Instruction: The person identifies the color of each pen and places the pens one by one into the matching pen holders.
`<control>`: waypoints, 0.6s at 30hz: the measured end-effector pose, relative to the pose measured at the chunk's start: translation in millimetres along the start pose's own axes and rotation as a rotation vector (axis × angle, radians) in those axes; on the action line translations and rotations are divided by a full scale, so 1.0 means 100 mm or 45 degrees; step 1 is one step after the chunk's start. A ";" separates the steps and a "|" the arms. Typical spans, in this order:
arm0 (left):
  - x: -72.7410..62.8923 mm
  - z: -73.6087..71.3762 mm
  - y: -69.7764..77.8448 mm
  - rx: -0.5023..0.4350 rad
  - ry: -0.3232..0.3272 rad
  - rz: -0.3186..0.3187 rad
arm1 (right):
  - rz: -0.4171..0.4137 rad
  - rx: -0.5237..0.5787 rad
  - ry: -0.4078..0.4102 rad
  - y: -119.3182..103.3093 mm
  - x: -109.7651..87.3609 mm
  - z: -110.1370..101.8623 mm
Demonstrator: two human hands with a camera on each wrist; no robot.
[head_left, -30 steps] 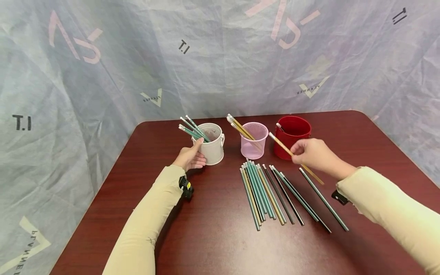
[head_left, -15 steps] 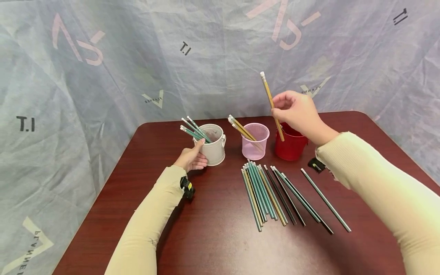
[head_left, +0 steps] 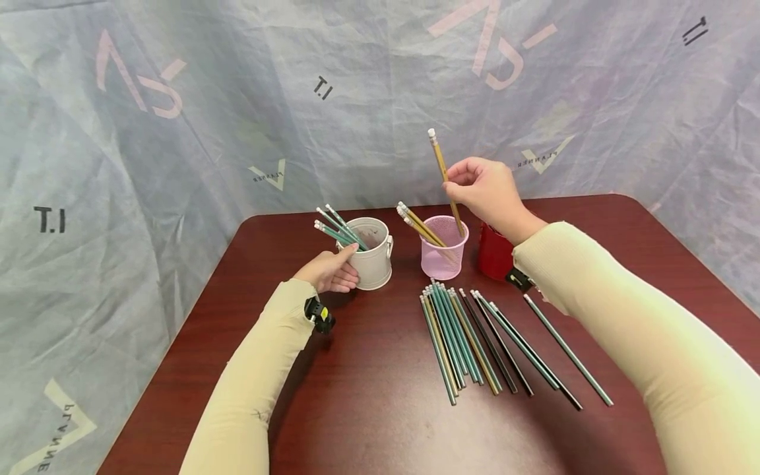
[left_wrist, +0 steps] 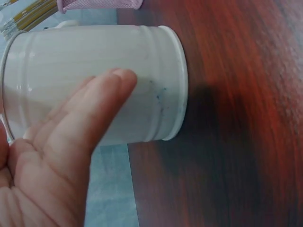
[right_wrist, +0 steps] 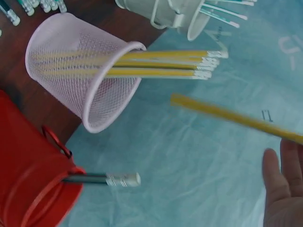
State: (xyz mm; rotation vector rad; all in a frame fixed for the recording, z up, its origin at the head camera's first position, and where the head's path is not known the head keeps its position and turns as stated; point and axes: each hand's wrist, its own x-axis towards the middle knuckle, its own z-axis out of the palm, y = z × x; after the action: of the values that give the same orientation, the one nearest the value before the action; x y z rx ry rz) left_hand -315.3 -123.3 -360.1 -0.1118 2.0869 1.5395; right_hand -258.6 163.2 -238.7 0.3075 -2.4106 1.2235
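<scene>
Above and right of centre, the right hand (head_left: 489,191) pinches a yellow pencil (head_left: 438,155) partway along, eraser (head_left: 431,133) above the fingertips, the other end free below, likely so it can aim down at the pink mesh cup (head_left: 441,265), not touching its rim. Left of centre, the left hand (head_left: 329,272), fingers fairly straight, rests against the white bucket (head_left: 375,270), seemingly steadying it.

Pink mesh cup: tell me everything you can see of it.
The pink mesh cup is round and partly see-through, apparently metal, with a plain thicker rim. It stands upright on the dark red table between the white pail and the red pail. Yellow pencils lean inside it toward the white pail, eraser ends out. The right grip holds another yellow pencil near its mouth, not touching.
</scene>
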 end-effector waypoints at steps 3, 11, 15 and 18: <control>0.00 0.00 0.00 -0.009 -0.004 0.005 | -0.025 -0.017 0.019 0.02 0.02 0.05; 0.01 0.00 0.00 -0.042 0.007 0.006 | -0.080 -0.003 0.093 0.12 0.06 0.25; 0.02 0.01 0.00 -0.061 0.018 -0.009 | -0.180 -0.104 0.021 0.28 -0.03 0.41; 0.02 0.01 -0.01 -0.064 0.028 -0.018 | -0.227 -0.188 -0.015 0.42 -0.10 0.50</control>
State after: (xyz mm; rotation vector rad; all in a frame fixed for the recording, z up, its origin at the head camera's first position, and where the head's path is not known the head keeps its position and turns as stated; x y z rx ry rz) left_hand -316.0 -122.4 -362.3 -0.1616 2.0608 1.5895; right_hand -278.7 147.1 -299.6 0.4737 -2.4087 0.9640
